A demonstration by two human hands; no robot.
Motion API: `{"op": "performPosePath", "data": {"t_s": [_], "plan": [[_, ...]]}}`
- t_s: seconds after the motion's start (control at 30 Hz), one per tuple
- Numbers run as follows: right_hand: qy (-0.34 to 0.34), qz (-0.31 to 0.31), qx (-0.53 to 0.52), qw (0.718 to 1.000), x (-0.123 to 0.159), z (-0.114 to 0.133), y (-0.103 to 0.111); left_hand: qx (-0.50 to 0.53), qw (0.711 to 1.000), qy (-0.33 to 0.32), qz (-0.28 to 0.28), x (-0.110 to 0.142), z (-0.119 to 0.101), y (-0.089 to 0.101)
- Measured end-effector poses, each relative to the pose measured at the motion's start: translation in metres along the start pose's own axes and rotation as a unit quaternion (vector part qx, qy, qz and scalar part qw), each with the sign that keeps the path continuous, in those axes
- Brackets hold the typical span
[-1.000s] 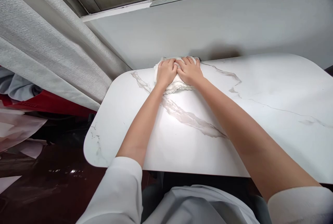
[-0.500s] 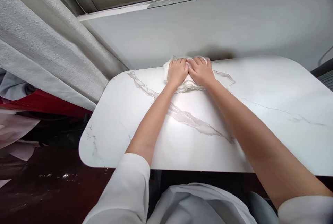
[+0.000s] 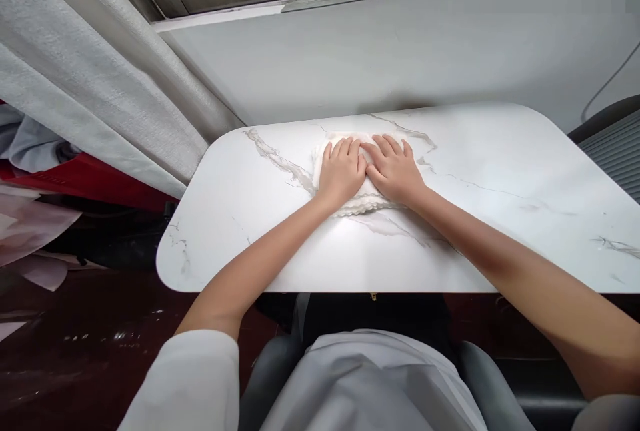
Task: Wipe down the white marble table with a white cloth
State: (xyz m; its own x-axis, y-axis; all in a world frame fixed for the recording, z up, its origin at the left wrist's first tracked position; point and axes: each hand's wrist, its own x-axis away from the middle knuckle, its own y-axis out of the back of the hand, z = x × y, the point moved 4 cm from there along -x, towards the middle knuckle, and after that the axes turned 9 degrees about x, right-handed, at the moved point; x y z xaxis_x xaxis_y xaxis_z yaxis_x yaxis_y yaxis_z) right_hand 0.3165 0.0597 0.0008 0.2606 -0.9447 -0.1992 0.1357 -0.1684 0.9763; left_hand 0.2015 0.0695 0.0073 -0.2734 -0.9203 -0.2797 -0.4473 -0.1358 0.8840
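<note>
A folded white cloth (image 3: 367, 203) with ruffled edges lies on the white, marble-patterned table (image 3: 240, 217). My left hand (image 3: 343, 167) rests palm down on its left half, the fingers stretched forward. Beside it, my right hand (image 3: 395, 164) presses flat on the right half with the fingers spread. Both thumbs meet or nearly meet over the middle of the cloth. Neither hand is wrapped around it, and the palms hide part of its surface.
A pale wall panel (image 3: 350, 57) stands behind the table's far edge. Light curtains (image 3: 110, 64) hang at the left, near a red item (image 3: 100, 189). On the right are a dark-framed ribbed object (image 3: 615, 151) and a thin cable (image 3: 607, 81).
Both hands and the cloth have moved back from the table's far edge toward my body. My elbows are bent further outward, and the view has shifted slightly.
</note>
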Motion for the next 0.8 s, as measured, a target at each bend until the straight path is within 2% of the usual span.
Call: {"op": "performPosePath", "data": {"t_s": [0.1, 0.2, 0.5, 0.63, 0.8], "plan": [[0.026, -0.008, -0.002, 1.000, 0.022, 0.006, 0.005, 0.006, 1.000, 0.013, -0.005, 0.026, -0.010, 0.005], [0.020, -0.020, -0.003, 1.000, 0.045, 0.009, 0.009, 0.016, 1.000, 0.010, 0.004, 0.048, -0.020, 0.007], [0.029, 0.000, 0.018, 0.999, 0.117, 0.012, 0.026, 0.032, 0.998, -0.019, 0.054, 0.106, -0.058, 0.009], [0.023, -0.007, 0.017, 1.000, 0.141, 0.004, 0.032, 0.040, 0.996, -0.044, 0.068, 0.118, -0.077, 0.005], [-0.004, -0.014, 0.025, 1.000, 0.154, -0.016, 0.034, 0.045, 0.994, -0.074, 0.073, 0.115, -0.097, -0.005]]}}
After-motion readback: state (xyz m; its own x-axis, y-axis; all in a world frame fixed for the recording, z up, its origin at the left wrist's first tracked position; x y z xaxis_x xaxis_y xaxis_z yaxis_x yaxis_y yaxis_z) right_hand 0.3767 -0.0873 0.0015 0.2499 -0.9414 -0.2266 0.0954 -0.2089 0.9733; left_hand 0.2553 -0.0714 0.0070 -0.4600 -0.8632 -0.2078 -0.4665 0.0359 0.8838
